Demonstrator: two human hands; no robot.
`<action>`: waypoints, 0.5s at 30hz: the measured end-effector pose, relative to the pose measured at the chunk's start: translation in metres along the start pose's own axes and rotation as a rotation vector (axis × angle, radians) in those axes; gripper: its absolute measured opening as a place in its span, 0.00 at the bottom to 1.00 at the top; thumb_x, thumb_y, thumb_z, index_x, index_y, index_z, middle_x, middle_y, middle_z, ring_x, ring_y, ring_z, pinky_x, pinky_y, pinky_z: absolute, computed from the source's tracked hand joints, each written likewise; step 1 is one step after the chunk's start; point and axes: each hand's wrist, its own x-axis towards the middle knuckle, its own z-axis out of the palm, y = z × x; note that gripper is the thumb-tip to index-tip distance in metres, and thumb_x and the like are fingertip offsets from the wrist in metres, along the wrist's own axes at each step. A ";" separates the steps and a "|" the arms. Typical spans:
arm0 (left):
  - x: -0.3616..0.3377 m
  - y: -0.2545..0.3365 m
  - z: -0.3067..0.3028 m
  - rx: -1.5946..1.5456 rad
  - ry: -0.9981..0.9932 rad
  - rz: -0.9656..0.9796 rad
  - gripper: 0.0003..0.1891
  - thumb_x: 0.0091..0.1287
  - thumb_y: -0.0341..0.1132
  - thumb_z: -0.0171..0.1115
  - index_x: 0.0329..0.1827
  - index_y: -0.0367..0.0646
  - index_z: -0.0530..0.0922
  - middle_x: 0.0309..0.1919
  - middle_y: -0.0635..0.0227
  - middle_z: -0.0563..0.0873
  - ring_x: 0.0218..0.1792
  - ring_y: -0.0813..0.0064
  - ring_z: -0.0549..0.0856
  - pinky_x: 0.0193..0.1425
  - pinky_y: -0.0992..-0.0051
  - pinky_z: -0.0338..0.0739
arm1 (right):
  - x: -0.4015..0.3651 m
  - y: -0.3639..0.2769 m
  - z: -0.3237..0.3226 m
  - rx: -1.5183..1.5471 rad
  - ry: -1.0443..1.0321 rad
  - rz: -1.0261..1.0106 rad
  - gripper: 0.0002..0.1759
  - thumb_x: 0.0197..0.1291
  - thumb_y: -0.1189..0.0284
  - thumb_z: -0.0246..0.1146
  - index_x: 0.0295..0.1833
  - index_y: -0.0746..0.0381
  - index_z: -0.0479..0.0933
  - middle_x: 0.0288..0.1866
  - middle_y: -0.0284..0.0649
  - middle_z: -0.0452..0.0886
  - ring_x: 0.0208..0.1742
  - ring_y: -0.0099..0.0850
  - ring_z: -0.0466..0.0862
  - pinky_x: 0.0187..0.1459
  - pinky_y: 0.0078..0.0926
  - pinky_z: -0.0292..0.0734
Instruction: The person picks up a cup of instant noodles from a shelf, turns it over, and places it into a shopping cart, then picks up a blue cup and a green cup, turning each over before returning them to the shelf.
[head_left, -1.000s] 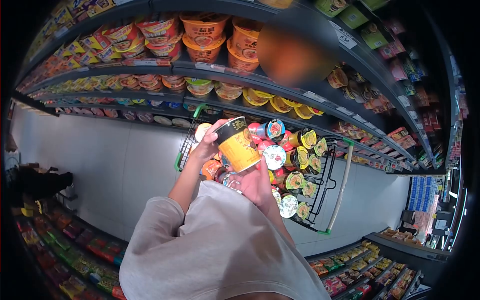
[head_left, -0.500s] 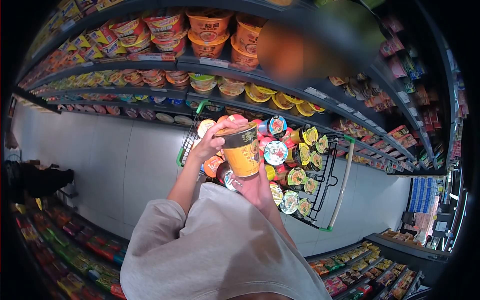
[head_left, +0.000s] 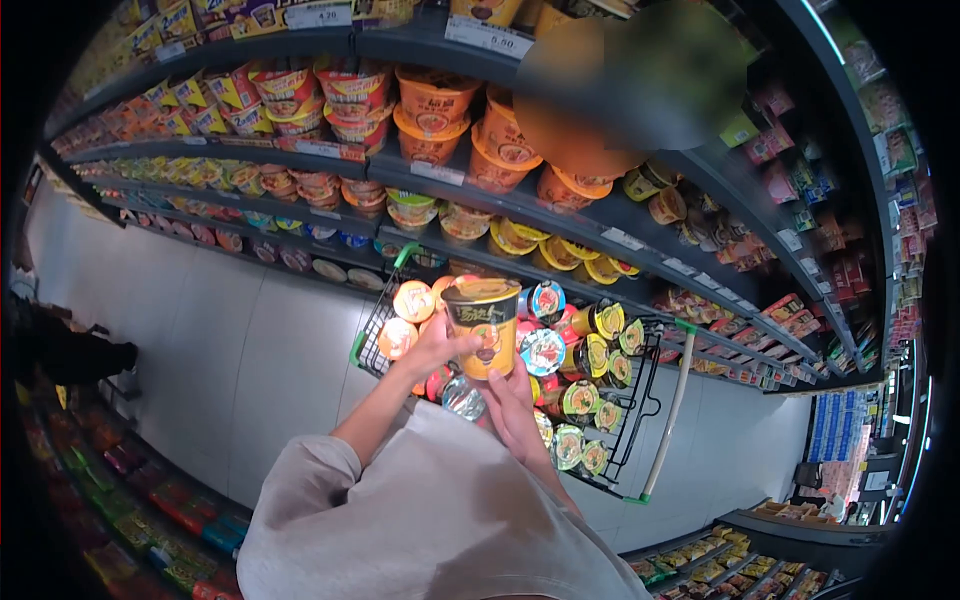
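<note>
A large instant noodle cup (head_left: 483, 325), yellow with a black band near its top, is held upright between both hands in front of my chest. My left hand (head_left: 440, 348) wraps round its left side, thumb across the front. From below, my right hand (head_left: 510, 405) grips its lower right part, with some fingers hidden behind the cup. Behind and beneath it stands a shopping cart (head_left: 655, 455) with green corners and a pale handle, filled with several noodle cups. Among these are an orange-lidded cup (head_left: 413, 301) and a blue-and-white-lidded cup (head_left: 543, 352).
Shelves (head_left: 560, 215) of stacked noodle bowls run along the far side, with orange bowls (head_left: 437, 105) and yellow bowls (head_left: 515, 236). A lower shelf of snack packets (head_left: 700, 570) lies near me at the right. A blurred patch covers the upper right. Tiled floor (head_left: 200, 330) extends left.
The cup has turned, so a different side of its label faces me. My left hand has shifted from its rim down to its side. My view has tilted toward the upper shelves.
</note>
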 end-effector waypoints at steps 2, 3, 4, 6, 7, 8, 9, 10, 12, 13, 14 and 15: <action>0.004 -0.022 0.005 0.146 0.092 0.057 0.42 0.58 0.40 0.80 0.71 0.36 0.64 0.60 0.62 0.80 0.60 0.73 0.81 0.66 0.69 0.76 | 0.011 0.020 -0.020 -0.225 0.109 -0.136 0.38 0.66 0.78 0.66 0.74 0.64 0.52 0.69 0.49 0.68 0.69 0.35 0.74 0.68 0.39 0.74; 0.005 -0.023 0.012 0.109 0.082 0.073 0.41 0.57 0.38 0.80 0.70 0.37 0.65 0.60 0.63 0.81 0.59 0.74 0.82 0.66 0.70 0.77 | 0.013 0.015 -0.013 -0.260 0.157 -0.227 0.42 0.60 0.83 0.70 0.73 0.65 0.52 0.68 0.50 0.68 0.69 0.35 0.74 0.67 0.36 0.74; 0.006 -0.023 0.016 0.072 0.072 0.087 0.41 0.56 0.36 0.81 0.70 0.37 0.66 0.59 0.64 0.81 0.58 0.74 0.82 0.65 0.70 0.77 | 0.012 0.006 -0.005 -0.352 0.174 -0.310 0.42 0.59 0.83 0.70 0.73 0.65 0.52 0.68 0.50 0.69 0.69 0.35 0.74 0.67 0.36 0.74; 0.008 -0.022 0.016 0.224 0.023 0.114 0.39 0.56 0.35 0.80 0.69 0.37 0.67 0.57 0.66 0.82 0.57 0.76 0.82 0.63 0.71 0.78 | 0.006 -0.013 0.011 -0.532 0.216 -0.473 0.43 0.57 0.85 0.71 0.72 0.66 0.53 0.68 0.49 0.69 0.68 0.36 0.74 0.66 0.35 0.74; 0.010 -0.020 0.021 0.241 0.036 0.194 0.40 0.56 0.35 0.80 0.69 0.37 0.68 0.57 0.65 0.82 0.57 0.76 0.82 0.63 0.71 0.77 | 0.006 -0.018 0.011 -0.591 0.225 -0.525 0.43 0.56 0.84 0.72 0.72 0.65 0.54 0.68 0.49 0.69 0.68 0.36 0.75 0.65 0.34 0.74; 0.013 -0.016 0.025 0.257 0.048 0.271 0.40 0.55 0.36 0.80 0.69 0.36 0.68 0.57 0.65 0.82 0.57 0.76 0.82 0.63 0.71 0.77 | 0.009 -0.022 0.008 -0.621 0.221 -0.557 0.43 0.56 0.83 0.72 0.72 0.65 0.54 0.68 0.50 0.69 0.68 0.37 0.75 0.65 0.34 0.74; 0.018 -0.009 0.028 0.294 0.036 0.300 0.40 0.55 0.36 0.80 0.69 0.36 0.68 0.58 0.64 0.81 0.58 0.75 0.82 0.63 0.70 0.77 | 0.011 -0.025 0.005 -0.649 0.220 -0.589 0.43 0.56 0.83 0.72 0.72 0.65 0.55 0.68 0.50 0.68 0.68 0.37 0.75 0.64 0.33 0.75; 0.021 0.000 0.032 0.333 0.023 0.328 0.40 0.55 0.36 0.80 0.69 0.36 0.68 0.59 0.64 0.81 0.58 0.74 0.81 0.64 0.70 0.76 | 0.014 -0.026 0.004 -0.677 0.221 -0.621 0.43 0.56 0.82 0.73 0.72 0.65 0.55 0.68 0.50 0.68 0.67 0.37 0.75 0.64 0.33 0.75; 0.033 0.023 0.036 0.391 0.001 0.421 0.41 0.54 0.36 0.80 0.69 0.35 0.68 0.60 0.62 0.80 0.60 0.73 0.81 0.65 0.69 0.76 | 0.021 -0.025 0.002 -0.575 0.264 -0.563 0.40 0.57 0.81 0.72 0.71 0.66 0.58 0.63 0.47 0.74 0.61 0.34 0.79 0.61 0.31 0.76; 0.043 0.042 0.037 0.407 -0.007 0.482 0.41 0.54 0.36 0.80 0.69 0.35 0.68 0.61 0.62 0.79 0.61 0.72 0.80 0.66 0.68 0.75 | 0.024 -0.025 -0.001 -0.515 0.262 -0.490 0.39 0.58 0.80 0.72 0.70 0.66 0.59 0.61 0.47 0.75 0.60 0.33 0.80 0.61 0.31 0.76; 0.053 0.063 0.040 0.421 -0.016 0.543 0.41 0.54 0.36 0.80 0.69 0.35 0.68 0.61 0.61 0.79 0.61 0.72 0.80 0.66 0.67 0.75 | 0.026 -0.023 -0.005 -0.456 0.258 -0.416 0.38 0.59 0.79 0.72 0.70 0.67 0.59 0.60 0.46 0.77 0.59 0.32 0.81 0.60 0.31 0.76; 0.063 0.089 0.045 0.432 -0.026 0.581 0.44 0.51 0.37 0.82 0.69 0.34 0.66 0.62 0.58 0.80 0.61 0.69 0.80 0.68 0.67 0.74 | 0.031 -0.009 -0.020 -0.518 0.272 -0.449 0.32 0.62 0.75 0.72 0.66 0.68 0.63 0.55 0.45 0.80 0.52 0.29 0.83 0.53 0.28 0.80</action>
